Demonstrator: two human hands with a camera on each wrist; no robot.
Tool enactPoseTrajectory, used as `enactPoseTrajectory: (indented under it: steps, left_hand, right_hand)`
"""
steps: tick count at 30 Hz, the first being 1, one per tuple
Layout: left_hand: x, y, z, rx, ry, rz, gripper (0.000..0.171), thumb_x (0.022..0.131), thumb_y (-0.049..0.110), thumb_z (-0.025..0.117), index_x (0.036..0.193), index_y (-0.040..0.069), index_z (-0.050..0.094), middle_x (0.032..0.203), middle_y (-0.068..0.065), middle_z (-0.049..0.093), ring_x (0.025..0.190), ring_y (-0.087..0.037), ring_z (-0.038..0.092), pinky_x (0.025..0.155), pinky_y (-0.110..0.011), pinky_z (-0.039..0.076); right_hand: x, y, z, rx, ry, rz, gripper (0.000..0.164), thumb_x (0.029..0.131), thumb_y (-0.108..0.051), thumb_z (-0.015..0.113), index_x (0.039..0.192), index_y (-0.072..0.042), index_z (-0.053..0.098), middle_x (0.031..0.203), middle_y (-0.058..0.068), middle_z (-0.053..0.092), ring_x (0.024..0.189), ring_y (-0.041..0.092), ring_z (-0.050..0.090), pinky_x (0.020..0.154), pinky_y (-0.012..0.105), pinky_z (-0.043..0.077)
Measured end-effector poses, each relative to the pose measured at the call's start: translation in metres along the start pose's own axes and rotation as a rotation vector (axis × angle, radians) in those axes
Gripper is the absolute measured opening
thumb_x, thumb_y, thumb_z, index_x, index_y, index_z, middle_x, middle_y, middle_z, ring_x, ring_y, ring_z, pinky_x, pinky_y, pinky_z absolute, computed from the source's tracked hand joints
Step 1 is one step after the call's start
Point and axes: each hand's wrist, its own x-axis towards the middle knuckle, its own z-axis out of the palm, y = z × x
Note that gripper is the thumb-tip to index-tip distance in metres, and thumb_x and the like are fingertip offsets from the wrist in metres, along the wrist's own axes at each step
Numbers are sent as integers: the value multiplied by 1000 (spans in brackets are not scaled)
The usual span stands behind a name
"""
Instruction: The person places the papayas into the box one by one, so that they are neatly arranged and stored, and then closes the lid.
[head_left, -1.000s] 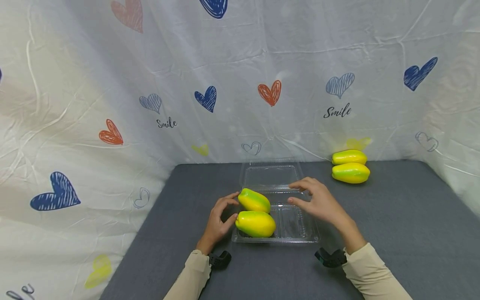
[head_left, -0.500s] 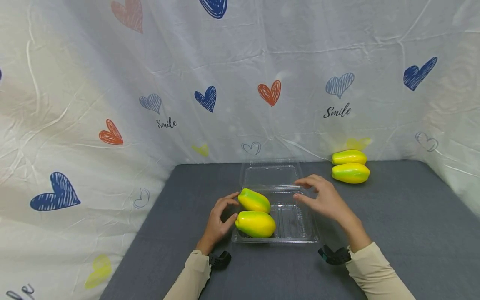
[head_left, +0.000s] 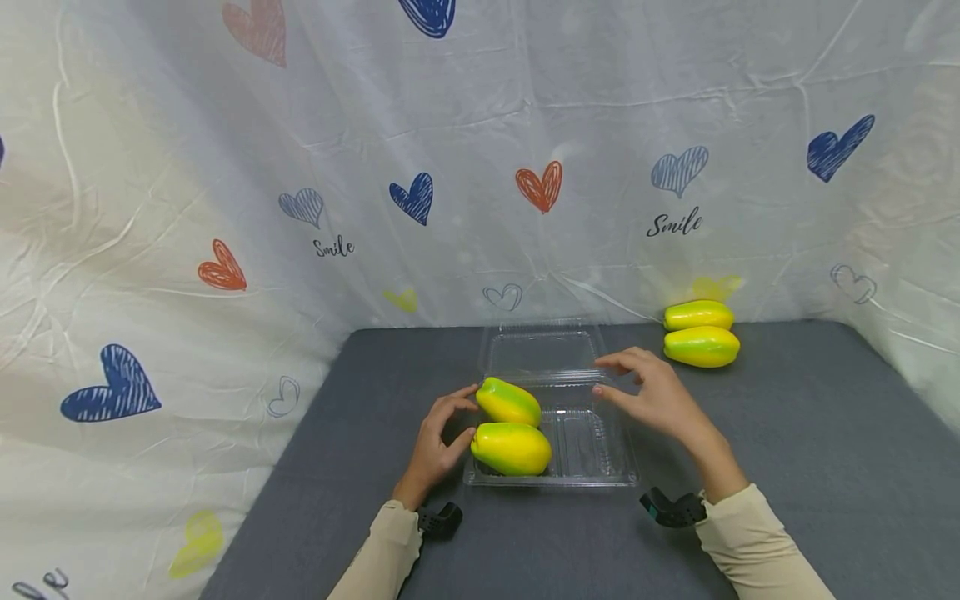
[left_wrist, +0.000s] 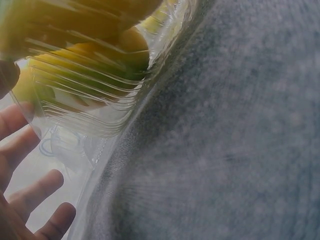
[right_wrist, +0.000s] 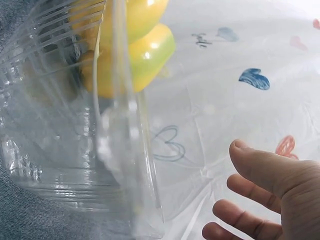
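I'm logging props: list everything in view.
Backdrop: one, white, back and sides
Hearts: many, blue, red, yellow, pink, on the backdrop
Smile lettering: two whole, black, on the backdrop
Table: one, dark grey, lower centre
Container: one, clear, mid-table
Lid: one, clear, open behind the container
Front fruits: two, yellow-green, container's left half
Back fruits: two, yellow-green, table's back right
Wrist devices: two, black, on wrists
Sleeves: two, cream, forearms
Left hand: one, bare, at the container's left edge
Right hand: one, bare, near the container's right side

Left hand [head_left: 435,442], right hand [head_left: 656,400] apart, fingers [left_wrist: 42,189] loosely spread.
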Motion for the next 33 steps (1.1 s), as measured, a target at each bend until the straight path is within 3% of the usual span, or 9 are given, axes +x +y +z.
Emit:
enactPoseTrajectory:
  steps: [11,21,33]
  left_hand:
    - [1,1,0,-18,-18,-20,30,90,8,67,120,9,65,149,-10,57,134,-30,53,107,-54,43]
    - [-1,-1,-2,-18,-4,-21,28,92,13,66,119,10,66,149,-10,57,133,-31,54,99,-58,45]
    - [1,-1,-1,-23,-12,-7,29,91,9,67,120,14,65,149,-12,57,133,-32,54,103,-53,45]
  right_hand:
    - [-1,1,-2,-16,2,3,40,90,-24,79,126,-9,70,115,14,68,102,30,59,86,53,50]
    - [1,0,-1,-17,6,12,41,90,-24,78,126,-7,69,115,15,67,104,33,59,86,54,49]
    - [2,5,1,-28,4,14,42,89,-23,79,127,-6,69,116,17,66,104,35,59,85,51,49]
